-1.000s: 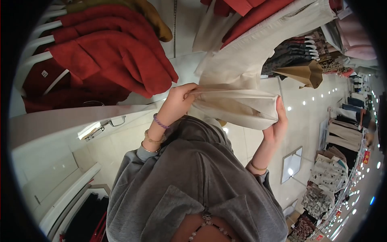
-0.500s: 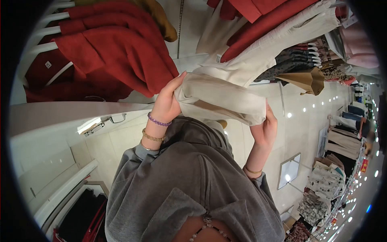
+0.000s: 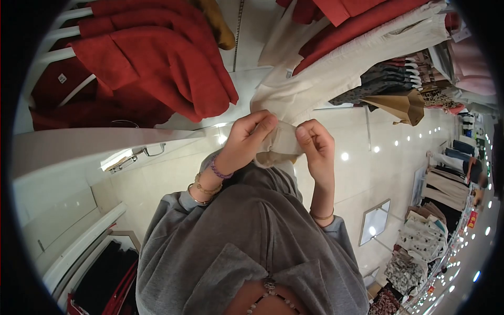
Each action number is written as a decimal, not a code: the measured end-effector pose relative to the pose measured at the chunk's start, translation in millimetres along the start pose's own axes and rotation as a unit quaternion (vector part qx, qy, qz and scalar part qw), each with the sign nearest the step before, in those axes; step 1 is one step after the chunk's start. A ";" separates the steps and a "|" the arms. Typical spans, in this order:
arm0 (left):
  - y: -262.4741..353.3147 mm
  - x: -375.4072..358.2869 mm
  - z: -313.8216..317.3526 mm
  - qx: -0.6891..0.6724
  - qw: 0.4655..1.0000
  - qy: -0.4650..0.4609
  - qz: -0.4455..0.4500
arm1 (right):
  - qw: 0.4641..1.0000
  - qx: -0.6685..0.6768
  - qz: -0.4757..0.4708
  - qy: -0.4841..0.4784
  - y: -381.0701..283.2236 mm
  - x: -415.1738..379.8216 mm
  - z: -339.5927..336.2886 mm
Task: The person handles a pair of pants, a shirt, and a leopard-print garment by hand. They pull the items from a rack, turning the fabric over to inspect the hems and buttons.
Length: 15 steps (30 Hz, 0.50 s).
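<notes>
A pair of cream trousers (image 3: 336, 71) hangs from the upper right, its leg running down to my hands. My left hand (image 3: 245, 140) pinches the leg's lower end between thumb and fingers. On the other side of the hem, my right hand (image 3: 318, 149) has its thumb and curled fingers closed on the same cloth. A short, taut strip of fabric spans the gap between the two hands, in front of my body.
Red garments (image 3: 157, 68) hang on white hangers at the upper left. A red garment (image 3: 336, 37) hangs beside the trousers. Right of it are dark patterned clothes (image 3: 375, 81) and a brown paper cone (image 3: 401, 107). A white ledge (image 3: 94, 149) runs along the left.
My hands have come closer together, the right one moving left and the left one moving right. The wide stretch of cream cloth between them is now a short, bunched strip.
</notes>
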<state>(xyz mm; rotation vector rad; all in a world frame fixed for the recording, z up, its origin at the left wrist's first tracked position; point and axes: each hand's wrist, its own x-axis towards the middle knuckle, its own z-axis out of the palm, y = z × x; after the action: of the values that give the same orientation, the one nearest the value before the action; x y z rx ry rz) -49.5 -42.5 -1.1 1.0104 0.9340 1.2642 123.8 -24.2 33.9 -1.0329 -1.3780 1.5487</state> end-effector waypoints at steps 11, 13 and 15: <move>5.0 1.2 25.0 0.078 0.996 0.003 0.035 | 0.979 -0.050 -0.087 0.179 -1.0 -11.3 14.9; 4.1 3.4 25.7 0.062 0.998 0.001 0.024 | 0.967 -0.112 -0.132 0.188 2.1 -10.5 22.3; 2.3 3.0 22.2 0.059 0.998 0.002 0.018 | 0.971 -0.107 -0.116 0.178 4.9 -11.2 20.4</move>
<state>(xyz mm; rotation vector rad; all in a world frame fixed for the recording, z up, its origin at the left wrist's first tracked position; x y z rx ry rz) -28.9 -41.3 7.7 1.1213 1.0057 1.2528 108.3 -42.0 31.1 -1.1675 -1.3724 1.0038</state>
